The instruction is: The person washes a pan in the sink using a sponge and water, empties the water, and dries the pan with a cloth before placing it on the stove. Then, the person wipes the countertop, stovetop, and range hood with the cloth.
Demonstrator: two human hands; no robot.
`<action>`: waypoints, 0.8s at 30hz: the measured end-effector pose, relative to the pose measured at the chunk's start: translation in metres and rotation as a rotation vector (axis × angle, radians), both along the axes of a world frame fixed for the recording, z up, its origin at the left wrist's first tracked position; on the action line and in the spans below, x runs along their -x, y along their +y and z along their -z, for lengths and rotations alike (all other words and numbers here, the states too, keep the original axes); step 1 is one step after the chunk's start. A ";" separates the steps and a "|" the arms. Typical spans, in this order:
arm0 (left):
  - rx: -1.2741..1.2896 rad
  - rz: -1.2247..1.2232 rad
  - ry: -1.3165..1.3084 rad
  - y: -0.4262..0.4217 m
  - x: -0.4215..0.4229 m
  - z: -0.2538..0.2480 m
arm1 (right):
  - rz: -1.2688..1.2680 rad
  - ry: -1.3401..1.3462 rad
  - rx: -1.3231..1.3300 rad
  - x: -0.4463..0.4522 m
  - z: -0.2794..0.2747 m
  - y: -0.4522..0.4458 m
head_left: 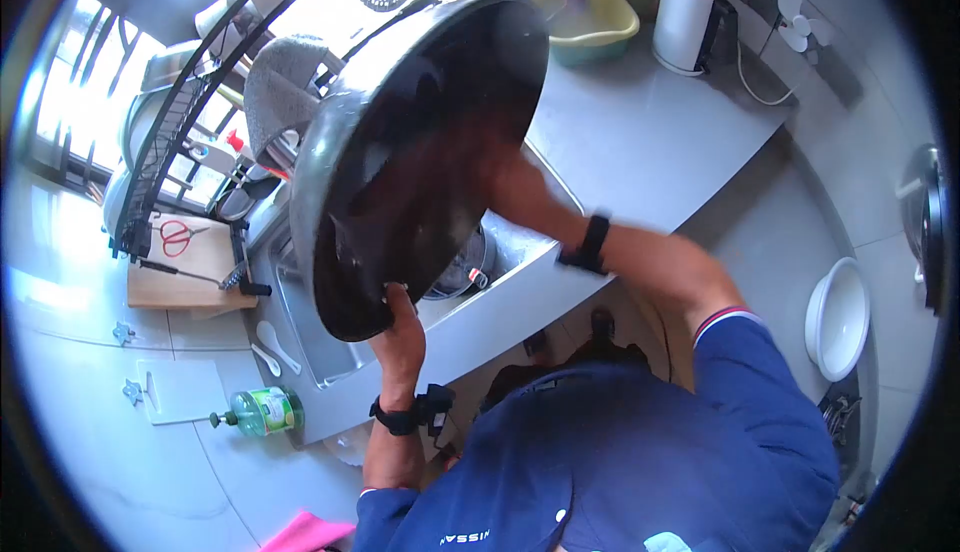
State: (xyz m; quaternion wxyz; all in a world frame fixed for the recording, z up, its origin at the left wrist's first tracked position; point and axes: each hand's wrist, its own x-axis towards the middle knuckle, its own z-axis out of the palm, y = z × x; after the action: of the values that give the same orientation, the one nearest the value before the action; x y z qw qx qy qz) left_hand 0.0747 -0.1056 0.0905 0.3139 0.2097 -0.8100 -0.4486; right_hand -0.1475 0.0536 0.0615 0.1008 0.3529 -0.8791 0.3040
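Note:
A large dark wok (450, 102) is tilted on its edge above the sink (335, 337), with its inside facing me. My left hand (400, 327) is closed on the wok's lower rim, the thumb over the inner side. Reaching across from the right, my right hand (500, 177) is at the wok's inner surface. Motion and shadow smear its fingers, so I cannot make out whether it holds anything. Below the wok, a round dark pan or pot (468, 267) partly shows in the sink.
A dish rack (165, 152) and wooden board (190, 287) stand left. A green soap bottle (265, 410) and white spoons (275, 347) lie near the sink. On the counter behind are a yellow-green basin (595, 27) and white kettle (683, 27). A white basin (838, 320) is at right.

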 end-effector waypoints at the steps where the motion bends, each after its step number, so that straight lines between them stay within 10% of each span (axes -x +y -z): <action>1: -0.074 0.015 -0.018 0.009 0.006 -0.010 | -0.146 -0.061 0.204 -0.043 0.009 -0.012; 4: -0.069 0.058 -0.059 0.003 0.012 0.002 | -0.272 0.139 0.447 -0.103 -0.025 -0.029; 13: -0.127 0.108 -0.238 0.008 0.001 0.011 | -0.105 0.098 0.110 -0.041 0.016 -0.032; 15: -0.093 0.173 -0.216 0.009 0.006 0.017 | -0.427 0.304 0.478 -0.080 -0.043 -0.046; 20: -0.335 0.159 -0.258 0.027 -0.004 -0.020 | -0.085 0.538 0.407 0.027 -0.102 -0.028; 24: -0.449 0.107 -0.201 0.034 0.004 -0.031 | 0.052 -0.080 0.143 0.007 -0.065 0.018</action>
State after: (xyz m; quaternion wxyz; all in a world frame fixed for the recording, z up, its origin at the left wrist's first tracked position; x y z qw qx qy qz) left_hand 0.0703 -0.0718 0.1212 0.1531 0.2745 -0.7271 -0.6103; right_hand -0.1543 0.0713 0.1267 0.0983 0.3096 -0.8674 0.3770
